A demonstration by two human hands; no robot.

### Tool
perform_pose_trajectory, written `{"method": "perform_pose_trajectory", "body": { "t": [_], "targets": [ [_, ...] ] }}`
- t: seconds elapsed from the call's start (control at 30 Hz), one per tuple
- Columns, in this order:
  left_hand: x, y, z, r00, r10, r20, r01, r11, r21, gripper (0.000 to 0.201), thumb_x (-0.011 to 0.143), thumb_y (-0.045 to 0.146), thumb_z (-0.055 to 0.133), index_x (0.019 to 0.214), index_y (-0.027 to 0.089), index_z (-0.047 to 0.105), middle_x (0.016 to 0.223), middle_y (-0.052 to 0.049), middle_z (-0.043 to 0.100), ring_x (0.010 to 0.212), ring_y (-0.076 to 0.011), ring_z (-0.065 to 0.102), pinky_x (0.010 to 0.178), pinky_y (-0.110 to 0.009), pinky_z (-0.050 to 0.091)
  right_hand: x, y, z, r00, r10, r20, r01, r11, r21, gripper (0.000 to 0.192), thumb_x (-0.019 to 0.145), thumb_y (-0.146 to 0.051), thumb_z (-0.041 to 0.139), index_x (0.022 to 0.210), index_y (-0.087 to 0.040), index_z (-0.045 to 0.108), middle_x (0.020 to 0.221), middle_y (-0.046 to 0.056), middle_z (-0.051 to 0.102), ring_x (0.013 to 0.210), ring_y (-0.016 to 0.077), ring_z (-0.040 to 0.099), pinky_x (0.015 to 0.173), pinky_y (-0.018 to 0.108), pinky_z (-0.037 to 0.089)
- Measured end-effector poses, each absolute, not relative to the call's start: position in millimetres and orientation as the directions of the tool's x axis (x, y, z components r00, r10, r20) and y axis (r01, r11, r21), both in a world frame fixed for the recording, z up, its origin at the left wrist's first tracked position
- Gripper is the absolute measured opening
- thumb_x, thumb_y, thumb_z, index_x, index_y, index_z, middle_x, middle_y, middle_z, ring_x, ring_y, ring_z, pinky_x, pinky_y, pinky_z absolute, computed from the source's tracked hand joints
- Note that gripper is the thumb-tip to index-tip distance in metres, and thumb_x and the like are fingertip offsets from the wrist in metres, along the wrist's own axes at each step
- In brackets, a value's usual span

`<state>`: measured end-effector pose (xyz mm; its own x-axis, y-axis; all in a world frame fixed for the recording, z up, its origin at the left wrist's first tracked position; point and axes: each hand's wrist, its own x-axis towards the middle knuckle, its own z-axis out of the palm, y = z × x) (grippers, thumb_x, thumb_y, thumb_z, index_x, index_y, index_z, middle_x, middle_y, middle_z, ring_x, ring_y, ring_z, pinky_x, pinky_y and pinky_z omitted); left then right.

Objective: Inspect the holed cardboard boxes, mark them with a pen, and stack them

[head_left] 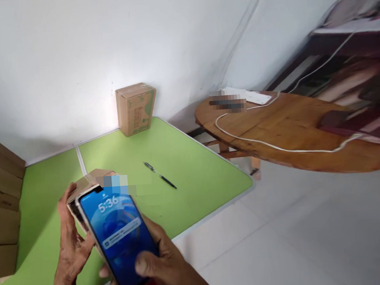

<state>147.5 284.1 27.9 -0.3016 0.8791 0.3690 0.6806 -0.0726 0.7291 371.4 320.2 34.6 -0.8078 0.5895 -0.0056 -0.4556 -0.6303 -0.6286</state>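
We are holding our left hand (71, 244) upright, fingers (70, 191) curled in a grip; our right hand (167, 251) is clasping, its thumb (147, 264) pointing left.

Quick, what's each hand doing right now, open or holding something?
Left hand: holding a small cardboard box.
Right hand: holding a phone, screen lit.

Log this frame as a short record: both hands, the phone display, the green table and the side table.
left hand: holds small brown cardboard box
right hand: holds blue-screened smartphone
display: 5:36, one notification; text too small to read
green flat table: slim dark pen; printed brown cardboard carton, upright near white wall
brown wooden side table: white cable
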Motion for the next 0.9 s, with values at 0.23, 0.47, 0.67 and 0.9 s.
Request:
{"method": "perform_pose_trajectory", "body": {
  "t": [0.23,0.47,0.67,0.9],
  "targets": [
    [140,290,26,-0.398,0.868,0.297,0.59,-0.005,0.807,0.097,0.092,0.061,0.086,0.173,0.037,0.039,0.175,-0.018,0.047,0.16,-0.047,0.05,0.132,-0.078,0.04,417,383,-1,-0.046,0.997,-0.057,-0.301,-0.069,-0.951,0.058,0.094,-0.079,0.078,0.105,-0.023,0.07,0.088,0.003,0.075,0.074,0.021,0.07,0.068,0.032,0.059],
    [137,293,20,-0.416,0.845,0.335,0.61,-0.014,0.792,0.106,0.083,0.071,0.088,0.172,0.037,0.042,0.175,-0.017,0.049,0.156,-0.0511,0.053,0.127,-0.082,0.045,422,430,-74,-0.112,0.992,-0.057,0.207,-0.033,-0.978,0.052,0.09,-0.075,0.067,0.079,-0.025,0.06,0.07,0.0,0.064,0.065,0.02,0.06,0.061,0.03,0.048],
    [136,290,17,-0.372,0.849,0.374,0.653,-0.047,0.756,0.102,0.088,0.069,0.086,0.173,0.034,0.041,0.171,-0.018,0.053,0.158,-0.0488,0.052,0.132,-0.08,0.04,399,422,-92,-0.161,0.982,-0.101,0.423,-0.024,-0.906,0.028,0.096,-0.044,0.07,0.078,-0.025,0.06,0.073,0.001,0.071,0.07,0.0218,0.065,0.067,0.03,0.045],
    [140,284,15,-0.3,0.828,0.474,0.718,-0.132,0.684,0.094,0.093,0.063,0.083,0.173,0.036,0.042,0.166,-0.017,0.055,0.154,-0.0465,0.056,0.128,-0.079,0.045,400,412,-87,-0.106,0.992,-0.075,0.641,0.011,-0.767,0.011,0.1,-0.032,0.076,0.105,-0.022,0.074,0.112,0.017,0.08,0.111,0.0361,0.074,0.089,0.04,0.052]
  ]
}}
